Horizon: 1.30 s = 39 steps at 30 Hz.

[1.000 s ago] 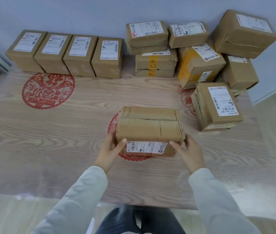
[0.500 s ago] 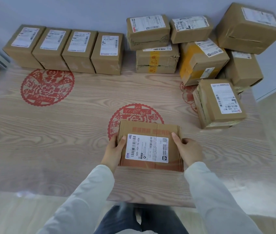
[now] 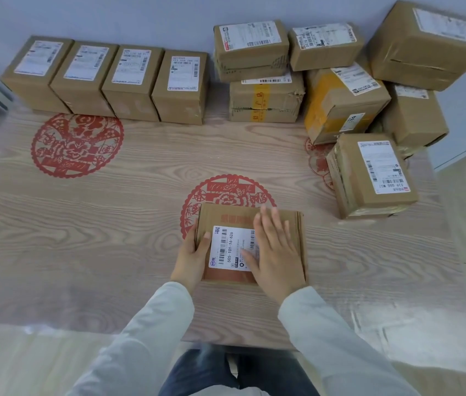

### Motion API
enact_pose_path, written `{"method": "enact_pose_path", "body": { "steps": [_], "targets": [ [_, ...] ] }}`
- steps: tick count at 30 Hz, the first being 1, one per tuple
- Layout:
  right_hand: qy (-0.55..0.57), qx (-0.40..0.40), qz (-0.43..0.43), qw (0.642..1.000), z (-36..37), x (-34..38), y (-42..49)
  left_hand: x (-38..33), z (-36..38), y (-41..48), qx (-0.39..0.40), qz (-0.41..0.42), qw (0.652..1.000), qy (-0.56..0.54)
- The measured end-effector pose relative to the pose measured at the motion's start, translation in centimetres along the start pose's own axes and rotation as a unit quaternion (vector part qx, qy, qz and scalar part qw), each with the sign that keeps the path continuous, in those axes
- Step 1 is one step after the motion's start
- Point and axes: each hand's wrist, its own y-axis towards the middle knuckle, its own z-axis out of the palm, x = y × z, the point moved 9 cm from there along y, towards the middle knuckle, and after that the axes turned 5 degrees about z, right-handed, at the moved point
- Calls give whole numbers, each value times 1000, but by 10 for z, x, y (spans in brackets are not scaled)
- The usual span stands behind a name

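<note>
Though plain brown, box (image 3: 226, 217) bears label (image 3: 226, 248).

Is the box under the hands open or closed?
Closed. The box lies flat on the table, label up, no flap raised; the right hand rests flat on top, the left hand grips its side.

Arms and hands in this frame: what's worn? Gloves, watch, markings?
Long, plain pale grey-white sleeves, left sleeve and right sleeve, reach the wrists with loose cuffs. The left hand and right hand are bare: no gloves, watch, rings or markings show.
</note>
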Motion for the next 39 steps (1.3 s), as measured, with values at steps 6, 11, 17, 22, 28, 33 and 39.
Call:
{"method": "enact_pose_path", "body": {
  "steps": [6,11,17,22,28,33,39],
  "targets": [
    [-28,23,-18,999,16,7,8,1,1,2,-3,12,1000,7],
    [-29,18,-23,999,17,8,10,9,-1,7,-14,-2,1000,12],
    [-24,31,-14,999,16,8,10,15,-2,9,-8,-7,1000,10],
    [-22,70,-11,997,17,9,10,13,0,9,-10,-8,1000,5],
    [121,88,-44,988,-9,6,10,2,-10,-6,-40,18,999,-25],
    [304,13,96,948,-56,-46,3,33,-24,-40,-76,-31,990,-112],
    [382,10,186,905,-56,-105,10,63,-3,-80,-72,-97,982,-142]
  ]
}}
